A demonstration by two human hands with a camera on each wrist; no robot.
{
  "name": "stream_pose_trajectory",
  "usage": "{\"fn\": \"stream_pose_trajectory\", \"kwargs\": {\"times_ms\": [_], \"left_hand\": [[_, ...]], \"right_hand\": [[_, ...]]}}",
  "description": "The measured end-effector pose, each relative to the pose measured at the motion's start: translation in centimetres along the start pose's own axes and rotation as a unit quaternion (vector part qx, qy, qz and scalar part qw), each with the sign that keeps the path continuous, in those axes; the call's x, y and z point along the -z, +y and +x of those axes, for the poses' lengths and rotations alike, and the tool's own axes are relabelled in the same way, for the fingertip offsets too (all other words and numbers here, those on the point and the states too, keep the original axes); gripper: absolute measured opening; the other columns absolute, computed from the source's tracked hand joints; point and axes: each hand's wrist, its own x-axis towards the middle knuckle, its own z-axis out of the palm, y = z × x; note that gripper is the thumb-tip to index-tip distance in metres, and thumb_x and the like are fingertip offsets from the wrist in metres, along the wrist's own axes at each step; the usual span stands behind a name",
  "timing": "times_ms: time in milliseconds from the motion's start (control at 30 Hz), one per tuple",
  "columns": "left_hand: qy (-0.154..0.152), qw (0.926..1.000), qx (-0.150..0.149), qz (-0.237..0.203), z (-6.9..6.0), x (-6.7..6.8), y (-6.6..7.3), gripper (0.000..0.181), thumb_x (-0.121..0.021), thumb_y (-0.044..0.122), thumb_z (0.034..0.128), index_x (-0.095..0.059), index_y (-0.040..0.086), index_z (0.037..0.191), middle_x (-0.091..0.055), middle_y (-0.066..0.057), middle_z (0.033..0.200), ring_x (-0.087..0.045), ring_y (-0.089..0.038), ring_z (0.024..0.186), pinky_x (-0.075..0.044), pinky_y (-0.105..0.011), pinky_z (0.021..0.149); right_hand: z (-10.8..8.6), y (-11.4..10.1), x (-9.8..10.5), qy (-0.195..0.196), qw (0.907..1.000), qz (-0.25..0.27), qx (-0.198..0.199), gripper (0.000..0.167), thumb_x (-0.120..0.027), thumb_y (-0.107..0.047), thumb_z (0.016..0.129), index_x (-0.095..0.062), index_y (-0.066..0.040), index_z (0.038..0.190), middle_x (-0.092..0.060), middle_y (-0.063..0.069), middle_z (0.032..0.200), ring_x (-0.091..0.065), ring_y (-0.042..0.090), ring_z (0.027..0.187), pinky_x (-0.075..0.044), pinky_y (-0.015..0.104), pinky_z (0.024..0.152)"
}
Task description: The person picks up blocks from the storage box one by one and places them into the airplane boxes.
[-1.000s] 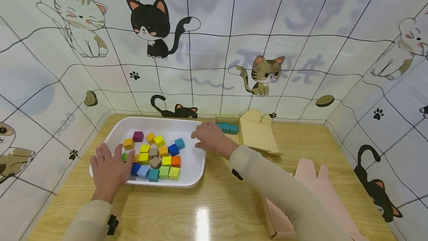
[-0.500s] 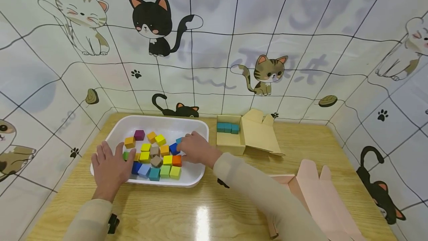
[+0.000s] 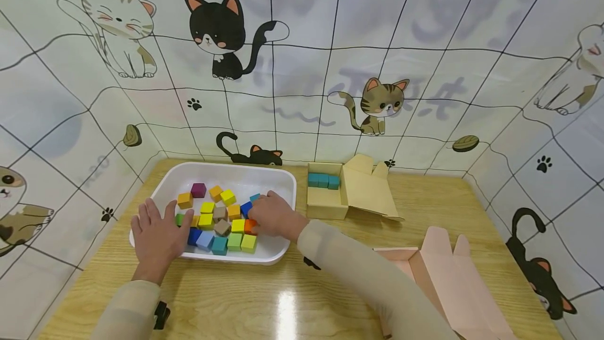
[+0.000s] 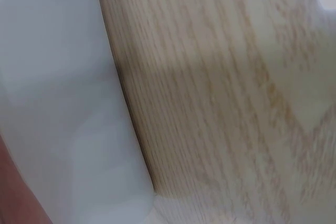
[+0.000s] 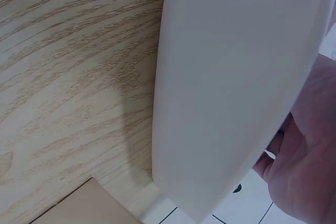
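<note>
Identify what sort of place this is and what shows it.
Probably a small staged tabletop workspace or play corner: a wood-grain table enclosed on three visible sides by cat-print sheeting, with a white tray of coloured blocks set on it. The wider room isn't visible.

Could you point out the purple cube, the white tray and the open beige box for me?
Purple cube (image 3: 198,190): head view, middle of the cube.
White tray (image 5: 226,93): right wrist view, its outer wall.
Beige box (image 3: 326,211): head view, its near wall.
</note>
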Motion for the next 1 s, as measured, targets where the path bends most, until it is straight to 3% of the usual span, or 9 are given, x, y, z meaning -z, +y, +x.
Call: {"fn": "stream_pose_trajectory", "kwargs": {"times_ms": [133, 400, 767, 1000], "left_hand": [[-0.001, 1.0000, 0.000, 0.000, -0.01, 0.08, 0.06, 0.080, -0.022, 0.064, 0.0979, -0.029, 0.003, 0.148, 0.008, -0.039, 0.155, 0.004, -0.058, 0.143, 0.004, -0.071, 0.115], [-0.005, 1.0000, 0.003, 0.001, -0.07, 0.17, 0.17, 0.078, -0.023, 0.062, 0.0986, -0.031, 0.002, 0.147, 0.008, -0.039, 0.155, 0.005, -0.057, 0.143, 0.004, -0.070, 0.115], [-0.004, 1.0000, 0.003, 0.001, -0.10, 0.26, 0.25, 0.077, -0.024, 0.061, 0.0988, -0.032, 0.002, 0.147, 0.007, -0.039, 0.155, 0.004, -0.057, 0.143, 0.004, -0.071, 0.115], [-0.001, 1.0000, 0.000, 0.002, -0.07, 0.24, 0.14, 0.078, -0.023, 0.062, 0.0985, -0.033, 0.001, 0.146, 0.007, -0.039, 0.155, 0.004, -0.058, 0.142, 0.004, -0.071, 0.115]], "right_hand": [[-0.08, 0.00, -0.13, 0.001, 1.0000, -0.006, -0.007, 0.030, -0.063, -0.052, 0.090, -0.071, -0.025, 0.099, -0.060, -0.010, 0.082, -0.051, 0.013, 0.085, -0.039, 0.030, 0.080], [-0.31, 0.05, -0.13, 0.020, 0.9994, 0.020, 0.021, 0.037, -0.066, -0.046, 0.089, -0.065, -0.033, 0.124, -0.069, -0.012, 0.112, -0.056, 0.011, 0.101, -0.043, 0.029, 0.090], [-0.60, 0.25, 0.06, 0.017, 0.9991, -0.035, -0.019, 0.036, -0.063, -0.057, 0.087, -0.070, -0.027, 0.106, -0.067, -0.009, 0.096, -0.050, 0.013, 0.088, -0.040, 0.029, 0.081], [-0.75, 0.31, 0.17, -0.001, 0.9992, -0.036, -0.017, 0.035, -0.065, -0.057, 0.086, -0.071, -0.027, 0.101, -0.062, -0.009, 0.086, -0.049, 0.014, 0.086, -0.038, 0.030, 0.080]]}}
